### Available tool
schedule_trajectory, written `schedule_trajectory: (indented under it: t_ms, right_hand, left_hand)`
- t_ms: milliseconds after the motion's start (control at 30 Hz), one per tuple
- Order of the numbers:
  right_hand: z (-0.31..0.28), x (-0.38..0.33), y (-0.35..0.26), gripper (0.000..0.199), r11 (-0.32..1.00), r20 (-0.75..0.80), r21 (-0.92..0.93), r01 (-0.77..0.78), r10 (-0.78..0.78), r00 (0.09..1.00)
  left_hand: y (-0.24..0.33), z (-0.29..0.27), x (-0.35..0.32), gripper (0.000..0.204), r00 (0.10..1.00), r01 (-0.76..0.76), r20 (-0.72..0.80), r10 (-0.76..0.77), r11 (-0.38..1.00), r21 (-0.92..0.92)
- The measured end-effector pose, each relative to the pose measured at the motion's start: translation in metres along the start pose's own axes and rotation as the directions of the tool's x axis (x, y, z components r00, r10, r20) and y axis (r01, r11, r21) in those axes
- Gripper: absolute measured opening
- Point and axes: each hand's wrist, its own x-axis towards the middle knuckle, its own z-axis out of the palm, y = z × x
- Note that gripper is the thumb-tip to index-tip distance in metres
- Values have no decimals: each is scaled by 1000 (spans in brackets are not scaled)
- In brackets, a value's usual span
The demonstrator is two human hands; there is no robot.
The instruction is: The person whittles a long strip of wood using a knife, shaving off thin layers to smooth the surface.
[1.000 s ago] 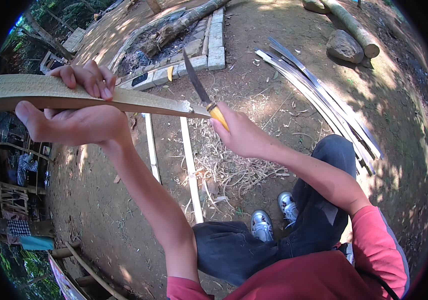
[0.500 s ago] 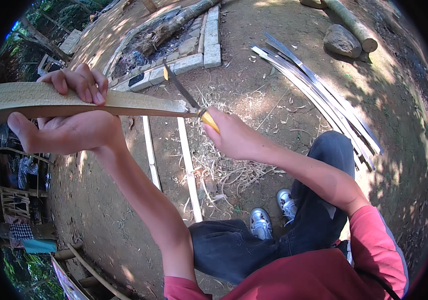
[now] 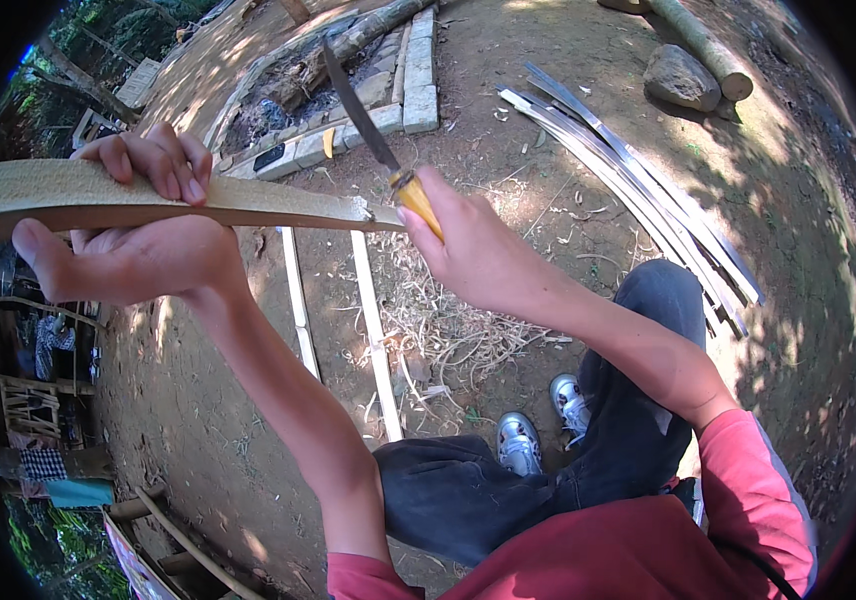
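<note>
My left hand (image 3: 148, 220) is closed around a long pale bamboo slat (image 3: 278, 200), fingers over its upper side and the palm beneath. Its right-hand end is thinner, with a ragged notch just before the tip. In my right hand (image 3: 468, 245) is a knife (image 3: 360, 112) with a dark blade and a yellow handle, gripped at the handle. The blade points up and away, above the slat's tip; my right fingers are right beside that tip. Whether they touch it I cannot tell.
Curled shavings (image 3: 458, 325) litter the ground before my shoes, near two pale strips (image 3: 375, 330). A bundle of long slats (image 3: 638, 190) lies at right, below a rock (image 3: 683, 78) and log (image 3: 703, 45). A stone-edged fire pit (image 3: 383, 120) is ahead.
The knife has risen and tilted more upright, its blade now higher above the slat. My right hand has shifted slightly right; my left hand keeps its hold on the slat.
</note>
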Motion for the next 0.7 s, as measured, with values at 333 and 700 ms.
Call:
schedule_trajectory:
  t_ms: [333, 700]
  right_hand:
    - [19, -2, 31, 20, 999, 83, -33, -10, 13, 996]
    - [25, 3, 39, 20, 955, 357, 141, -260, 196, 913]
  left_hand:
    - [2, -2, 3, 76, 999, -12, 37, 11, 999, 48]
    - [4, 0, 0, 71, 999, 1, -36, 1, 999, 44]
